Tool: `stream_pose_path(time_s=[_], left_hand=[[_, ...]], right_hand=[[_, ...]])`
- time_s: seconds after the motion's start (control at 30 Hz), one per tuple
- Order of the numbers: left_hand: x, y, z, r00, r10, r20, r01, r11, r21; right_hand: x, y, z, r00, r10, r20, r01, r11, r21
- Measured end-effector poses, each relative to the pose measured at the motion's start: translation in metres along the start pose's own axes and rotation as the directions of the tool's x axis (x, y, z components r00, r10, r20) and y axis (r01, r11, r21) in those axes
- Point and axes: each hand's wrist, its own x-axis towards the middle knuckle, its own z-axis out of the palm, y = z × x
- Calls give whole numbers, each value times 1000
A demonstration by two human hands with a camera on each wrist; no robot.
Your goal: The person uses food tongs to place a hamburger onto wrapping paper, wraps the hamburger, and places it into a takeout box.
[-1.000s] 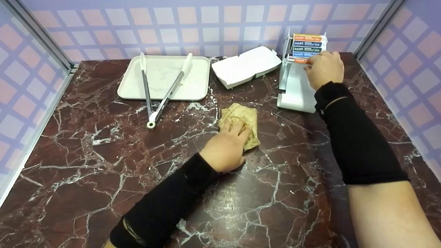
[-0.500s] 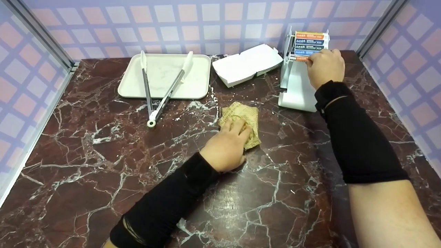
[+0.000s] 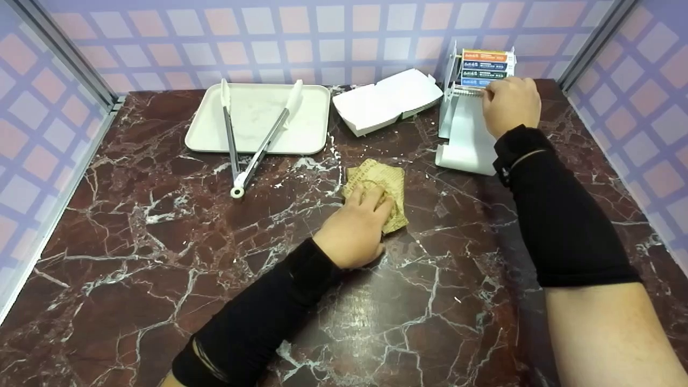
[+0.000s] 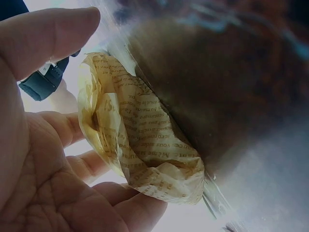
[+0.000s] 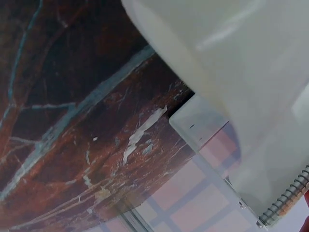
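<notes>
My left hand (image 3: 355,226) rests on a small packet wrapped in brown printed paper (image 3: 395,180), which lies on the marbled table. In the left wrist view the creased paper packet (image 4: 145,125) touches my fingers, and the thumb stands apart. At the back right, my right hand (image 3: 513,107) pinches at the lower edge of a dispenser's striped label roll (image 3: 486,65), by the coiled bar (image 5: 289,200). The orange label it pinches is nearly hidden behind the fingers. Below the hand hangs a white strip (image 3: 465,156), curled at its end.
Tongs (image 3: 260,142) lie spread across a white tray (image 3: 301,123) at the back left. An open white carton (image 3: 384,102) stands between the tray and the dispenser. Patterned walls (image 3: 328,48) enclose the table.
The orange label at the lower edge of the label roll has slipped out of sight at my right fingers, and the bar now shows there. My left hand has stayed on the packet.
</notes>
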Motion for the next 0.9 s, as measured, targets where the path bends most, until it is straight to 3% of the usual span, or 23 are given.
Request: stream_pose_path(time_s=[0.5,0.9], left_hand=[[0,1,0,1000,-4,13,4,1000,1],[-1,1,0,1000,-24,14,24,1000,-19]], right_hand=[[2,0,-4,988,155,0,-154,982,109],[-5,-12,-10,979,155,-133,-125,971,206]])
